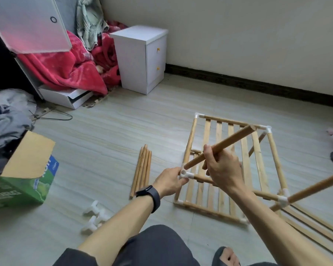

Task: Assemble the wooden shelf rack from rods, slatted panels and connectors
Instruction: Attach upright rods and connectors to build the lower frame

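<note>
Rod (pixel 233 140): round, smooth pale wood, slanting up and away over the rack. Its lower end meets the connector, and how deep it sits can't be told.
Connector (pixel 185 174): white plastic corner piece, one open round socket facing us, on the rack's near-left top corner.
Right hand (pixel 221 169): fingers wrapped round the rod's lower half, just above the connector.
Left hand (pixel 168 182): thumb and fingertips pinching the connector from the left, with a black watch (pixel 149 196) on the wrist.
Rack (pixel 275 154): open frame of wooden rails joined by white corners, standing mid-floor.
Panel (pixel 207 131): flat parallel slats, lying low inside the frame.
Spare rods (pixel 141 169): a tight bundle side by side on the floor (pixel 113 131), just left of the rack.
Spare connectors (pixel 93 215): a white, blurry cluster beside the left forearm.
Box (pixel 25 181): green carton with its brown flap up, at the floor's left edge.
Cabinet (pixel 142 58): white, with two drawers, near the far wall.
</note>
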A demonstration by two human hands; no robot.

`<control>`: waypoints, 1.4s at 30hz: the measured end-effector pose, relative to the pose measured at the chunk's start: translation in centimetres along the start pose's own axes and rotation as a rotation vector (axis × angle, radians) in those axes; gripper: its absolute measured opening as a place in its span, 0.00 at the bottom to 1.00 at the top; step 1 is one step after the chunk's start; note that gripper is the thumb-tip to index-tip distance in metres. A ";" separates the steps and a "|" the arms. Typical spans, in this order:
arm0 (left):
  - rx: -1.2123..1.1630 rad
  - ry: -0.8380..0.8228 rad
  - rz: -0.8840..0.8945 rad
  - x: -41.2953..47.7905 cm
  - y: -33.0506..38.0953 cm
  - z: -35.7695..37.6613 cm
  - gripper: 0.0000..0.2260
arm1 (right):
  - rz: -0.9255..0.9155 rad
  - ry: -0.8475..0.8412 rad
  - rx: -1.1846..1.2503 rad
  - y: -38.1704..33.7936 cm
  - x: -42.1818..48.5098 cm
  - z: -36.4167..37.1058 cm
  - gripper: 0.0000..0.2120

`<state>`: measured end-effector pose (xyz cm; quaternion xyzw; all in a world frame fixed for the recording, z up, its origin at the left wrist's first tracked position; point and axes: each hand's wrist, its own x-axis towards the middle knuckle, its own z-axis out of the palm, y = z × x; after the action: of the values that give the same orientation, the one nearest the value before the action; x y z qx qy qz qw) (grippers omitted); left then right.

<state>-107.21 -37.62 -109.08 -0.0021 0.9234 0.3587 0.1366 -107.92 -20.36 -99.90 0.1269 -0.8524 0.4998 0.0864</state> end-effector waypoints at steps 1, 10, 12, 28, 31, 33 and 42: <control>0.049 -0.005 0.003 0.1 0.2 0.2 0.12 | 0.007 -0.016 -0.021 0.3 -0.2 0.2 0.15; 0.254 0.024 0.060 0.6 -1.3 1.2 0.14 | -0.052 -0.106 -0.142 1.0 0.3 2.1 0.17; 0.262 0.029 0.069 0.8 -1.6 1.4 0.14 | -0.048 -0.127 -0.176 0.9 1.1 2.5 0.18; 0.299 0.024 0.140 1.8 -2.9 1.2 0.18 | -0.236 -0.259 -0.372 2.3 2.0 3.9 0.19; 0.268 -0.004 0.111 1.8 -2.8 0.9 0.17 | -0.209 -0.278 -0.362 1.9 2.1 4.4 0.13; 0.243 0.002 0.102 1.6 -2.7 0.9 0.17 | -0.194 -0.276 -0.363 1.7 1.9 4.5 0.13; 0.534 0.006 0.119 1.8 -2.3 -3.1 0.30 | -0.052 -0.445 -0.422 -0.5 0.4 2.2 0.08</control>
<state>-109.45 -41.21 -108.83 0.0871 0.9842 0.1097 0.1085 -108.17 -22.57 -100.43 0.2346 -0.9318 0.2692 -0.0653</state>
